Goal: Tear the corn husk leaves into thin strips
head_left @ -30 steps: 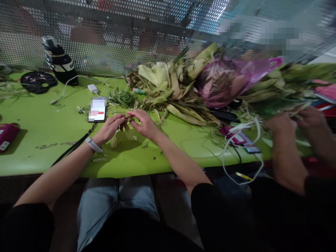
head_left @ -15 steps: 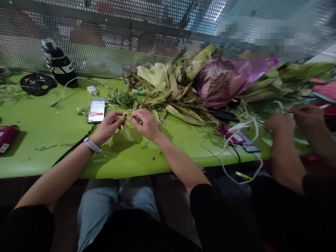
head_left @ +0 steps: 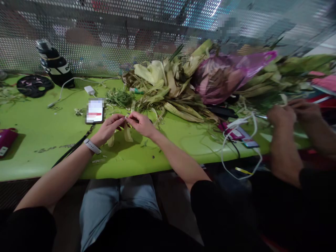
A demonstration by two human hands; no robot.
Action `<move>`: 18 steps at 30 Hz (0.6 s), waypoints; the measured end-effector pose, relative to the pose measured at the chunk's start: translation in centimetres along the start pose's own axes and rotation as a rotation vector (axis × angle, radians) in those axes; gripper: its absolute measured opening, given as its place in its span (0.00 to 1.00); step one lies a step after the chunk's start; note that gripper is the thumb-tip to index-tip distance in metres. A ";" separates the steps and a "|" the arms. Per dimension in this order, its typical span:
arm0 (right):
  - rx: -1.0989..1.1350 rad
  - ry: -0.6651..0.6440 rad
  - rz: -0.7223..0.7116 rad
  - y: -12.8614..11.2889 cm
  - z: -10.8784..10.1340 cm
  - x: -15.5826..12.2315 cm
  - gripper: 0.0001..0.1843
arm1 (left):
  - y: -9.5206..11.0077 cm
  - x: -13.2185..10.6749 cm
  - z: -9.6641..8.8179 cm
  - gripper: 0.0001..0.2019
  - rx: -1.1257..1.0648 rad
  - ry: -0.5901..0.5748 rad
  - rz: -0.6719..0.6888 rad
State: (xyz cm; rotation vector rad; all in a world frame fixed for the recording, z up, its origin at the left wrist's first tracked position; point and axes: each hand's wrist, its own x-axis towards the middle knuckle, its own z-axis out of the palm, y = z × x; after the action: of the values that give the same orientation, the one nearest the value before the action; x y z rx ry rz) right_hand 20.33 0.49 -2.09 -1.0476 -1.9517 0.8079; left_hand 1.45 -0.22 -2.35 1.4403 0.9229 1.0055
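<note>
Over the lime-green table [head_left: 126, 162], my left hand [head_left: 111, 126] is closed in a pinch on a pale strip of corn husk [head_left: 127, 134]. My right hand [head_left: 141, 124] pinches the same husk, its fingertips almost meeting those of the left. The strip hangs below the fingers; the pinched end is mostly hidden. Just behind my left hand lies a phone [head_left: 96, 111] with its screen lit. A small heap of thin green shreds [head_left: 119, 98] sits beyond both hands, beside a large pile of dried corn husks [head_left: 172, 82].
A purple plastic bag [head_left: 217, 78] rests in the husks. To the right, a co-worker's hands [head_left: 282, 113] work near a white cable [head_left: 223, 154] and a second phone [head_left: 248, 140]. At the left stand a dark bottle [head_left: 56, 66], a black mask-shaped object [head_left: 35, 85] and a magenta case [head_left: 6, 140].
My right hand has moved slightly left and lower, and my fingertips have come closer together on the husk strip. The view has shifted a little.
</note>
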 end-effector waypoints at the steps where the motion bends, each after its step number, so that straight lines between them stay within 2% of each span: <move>1: 0.006 -0.002 -0.006 0.1 0.1 0.1 0.23 | -0.1 0.0 0.1 0.13 -0.030 0.004 -0.007; 6: 0.033 0.056 -0.044 0.5 0.4 0.1 0.21 | 0.1 0.0 0.2 0.11 -0.284 0.026 -0.127; 10: 0.034 0.076 -0.080 0.7 0.6 0.0 0.20 | 0.4 -0.1 0.4 0.12 -0.316 0.022 -0.244; 14: 0.023 0.068 -0.067 0.5 0.7 0.0 0.18 | 0.1 -0.2 0.5 0.14 -0.235 -0.001 -0.144; 18: 0.009 0.066 -0.068 0.3 0.5 -0.2 0.15 | 0.1 -0.1 0.5 0.15 -0.250 -0.015 -0.069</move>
State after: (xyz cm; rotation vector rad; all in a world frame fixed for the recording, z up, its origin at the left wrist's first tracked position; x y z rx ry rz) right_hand 20.13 0.40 -2.67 -0.9855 -1.9151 0.7354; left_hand 1.91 -0.50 -2.29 1.1979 0.7999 1.0189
